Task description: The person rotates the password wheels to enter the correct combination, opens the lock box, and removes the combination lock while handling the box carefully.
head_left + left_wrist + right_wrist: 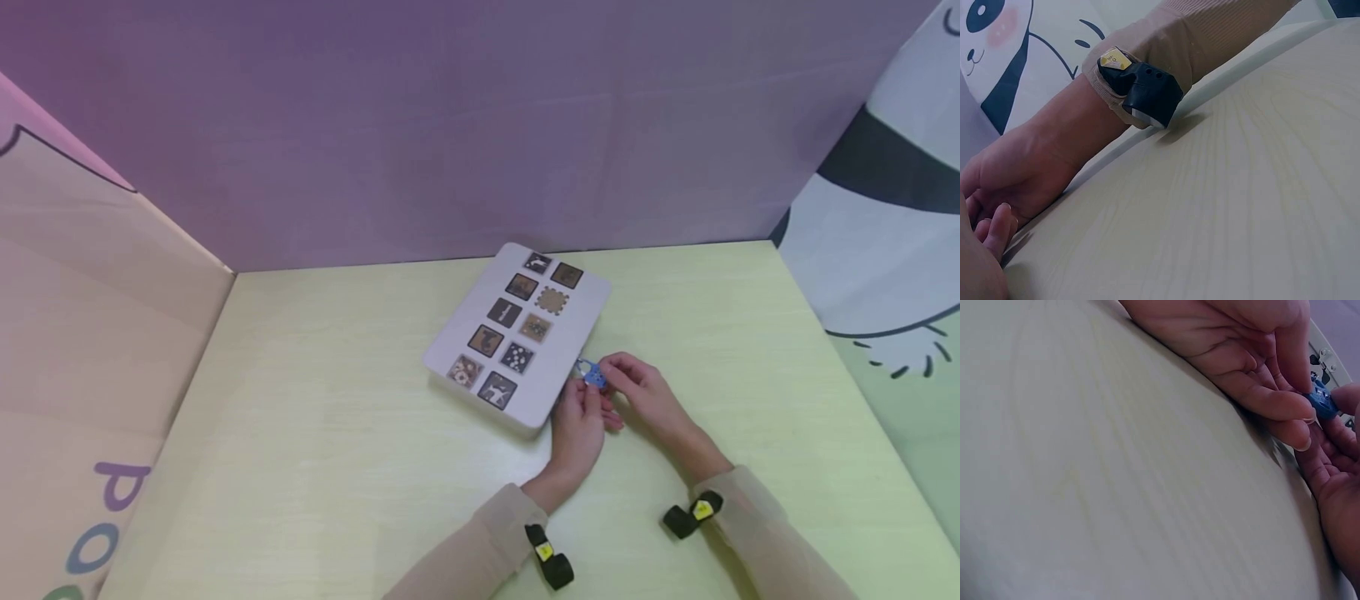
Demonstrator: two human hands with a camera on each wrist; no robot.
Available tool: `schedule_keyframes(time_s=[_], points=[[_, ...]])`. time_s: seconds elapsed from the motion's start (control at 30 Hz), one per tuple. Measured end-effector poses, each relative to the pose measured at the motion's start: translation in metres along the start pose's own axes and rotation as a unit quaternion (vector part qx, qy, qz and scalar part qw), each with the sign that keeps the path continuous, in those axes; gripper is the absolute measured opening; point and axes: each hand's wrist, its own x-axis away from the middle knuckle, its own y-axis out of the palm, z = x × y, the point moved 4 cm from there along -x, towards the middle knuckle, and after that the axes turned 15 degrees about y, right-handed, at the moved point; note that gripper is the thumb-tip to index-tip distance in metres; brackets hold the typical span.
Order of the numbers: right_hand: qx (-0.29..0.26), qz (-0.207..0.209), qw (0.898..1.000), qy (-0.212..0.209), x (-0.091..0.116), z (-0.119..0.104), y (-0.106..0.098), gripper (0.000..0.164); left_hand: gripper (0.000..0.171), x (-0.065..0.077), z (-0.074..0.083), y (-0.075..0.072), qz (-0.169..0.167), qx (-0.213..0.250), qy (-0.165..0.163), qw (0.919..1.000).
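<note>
A small blue padlock with a silver shackle is at the right long side of a white box. My left hand pinches the padlock from below, thumb against its lower edge. From the right, my right hand pinches the padlock's other end between thumb and forefinger. The right wrist view shows the blue padlock between the fingertips of both hands, with pale marks on its face. Whether the shackle passes through anything on the box, I cannot tell.
The box lies at a slant on the pale wooden table, its lid printed with several square dark and brown pictures. Metal fittings show along its side. A purple wall panel borders the table's back, with printed panels left and right.
</note>
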Motion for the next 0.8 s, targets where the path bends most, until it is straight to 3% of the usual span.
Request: schedule_keyframes(time_s=[0.37,0.8], points=[[0.015,0.003,1.000,0.008,0.0003,0.0003,0.0015,0.034,0.011,0.0002,0.0010,-0.0003,0.000,0.000,-0.001,1.0000],[-0.003,0.005,1.000,-0.015,-0.0007,0.0002,-0.0003,0.034,0.012,0.0005,0.0010,-0.0001,0.000,0.002,-0.001,1.0000]])
